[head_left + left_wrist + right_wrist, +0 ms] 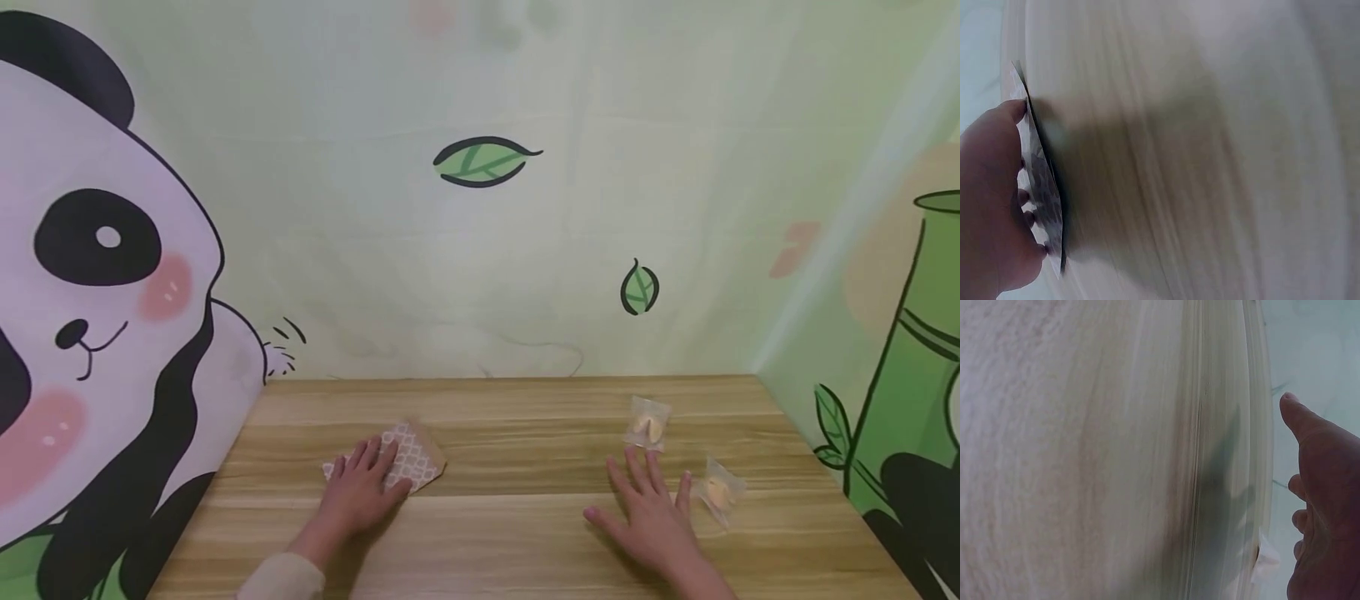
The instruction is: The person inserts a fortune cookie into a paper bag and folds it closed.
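Observation:
My left hand (365,493) lies with fingers spread over a flat paper piece with a white-and-grey lattice pattern (414,454) and a brown edge, on the left of the table. In the left wrist view, fingertips touch this thin patterned piece (1044,187) from above, and its edge stands a little off the wood. To the right, my right hand (651,518) is held over the table with fingers spread and nothing in it. Just beyond its fingertips lies a clear-wrapped fortune cookie (647,425). A second wrapped fortune cookie (720,493) lies beside its little finger.
The wood-grain table (495,550) reaches back to a cloth backdrop (375,250) printed with leaves. A printed panda (97,333) fills the left side and green bamboo (900,400) the right. In the right wrist view, a wrapper corner (1266,559) shows near the hand.

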Available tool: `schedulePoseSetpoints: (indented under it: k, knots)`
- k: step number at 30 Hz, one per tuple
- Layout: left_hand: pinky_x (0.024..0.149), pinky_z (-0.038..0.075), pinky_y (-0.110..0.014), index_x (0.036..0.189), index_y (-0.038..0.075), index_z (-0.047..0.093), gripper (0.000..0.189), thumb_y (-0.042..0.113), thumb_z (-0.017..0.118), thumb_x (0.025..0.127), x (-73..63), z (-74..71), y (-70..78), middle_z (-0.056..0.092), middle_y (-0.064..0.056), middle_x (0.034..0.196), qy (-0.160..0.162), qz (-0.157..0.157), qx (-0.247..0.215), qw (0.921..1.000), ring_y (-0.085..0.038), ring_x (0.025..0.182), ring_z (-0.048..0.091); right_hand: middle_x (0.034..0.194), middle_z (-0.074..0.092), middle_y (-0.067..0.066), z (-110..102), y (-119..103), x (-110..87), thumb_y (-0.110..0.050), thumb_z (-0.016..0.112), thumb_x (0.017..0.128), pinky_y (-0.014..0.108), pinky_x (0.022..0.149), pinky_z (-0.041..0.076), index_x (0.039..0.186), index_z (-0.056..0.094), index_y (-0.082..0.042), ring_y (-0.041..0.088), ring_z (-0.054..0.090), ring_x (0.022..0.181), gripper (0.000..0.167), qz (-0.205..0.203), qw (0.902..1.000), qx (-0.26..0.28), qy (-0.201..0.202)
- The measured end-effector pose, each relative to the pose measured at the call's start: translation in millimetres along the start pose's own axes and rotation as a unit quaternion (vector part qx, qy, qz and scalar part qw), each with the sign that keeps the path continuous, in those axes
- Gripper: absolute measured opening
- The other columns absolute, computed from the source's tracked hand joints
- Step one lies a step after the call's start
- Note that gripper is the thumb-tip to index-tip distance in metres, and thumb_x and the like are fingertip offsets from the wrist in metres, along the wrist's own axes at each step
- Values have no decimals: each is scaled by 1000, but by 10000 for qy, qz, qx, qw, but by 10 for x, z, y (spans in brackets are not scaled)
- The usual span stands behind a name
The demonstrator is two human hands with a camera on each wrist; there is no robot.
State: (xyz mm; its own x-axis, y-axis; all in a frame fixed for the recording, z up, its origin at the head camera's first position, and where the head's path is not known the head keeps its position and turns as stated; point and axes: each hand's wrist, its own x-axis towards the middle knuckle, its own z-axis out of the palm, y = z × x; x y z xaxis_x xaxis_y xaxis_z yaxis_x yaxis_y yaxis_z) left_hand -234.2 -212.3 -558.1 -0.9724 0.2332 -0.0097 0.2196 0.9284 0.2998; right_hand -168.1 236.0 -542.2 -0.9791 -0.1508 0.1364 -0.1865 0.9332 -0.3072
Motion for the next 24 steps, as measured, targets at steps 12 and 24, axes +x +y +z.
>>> schedulePoseSetpoints:
  k: [12, 24]
  knots:
    - [121, 26, -73, 160, 9, 49, 73, 55, 57, 104, -179, 198, 499, 38, -23, 168, -97, 1096, 14, 9939, -46, 155, 33, 171, 28, 22, 11, -91, 5, -66, 66, 96, 87, 115, -1, 160, 48, -10, 51, 15, 159, 87, -69, 9999, 87, -108]
    - [121, 33, -66, 162, 17, 47, 73, 60, 52, 105, -340, 352, 979, 40, -16, 169, -127, 1921, 389, 9805, -38, 155, 38, 170, 33, 21, 14, -146, 40, -67, 66, 96, 84, 118, 1, 158, 52, -11, 49, 17, 160, 85, -212, 9997, -24, -112]
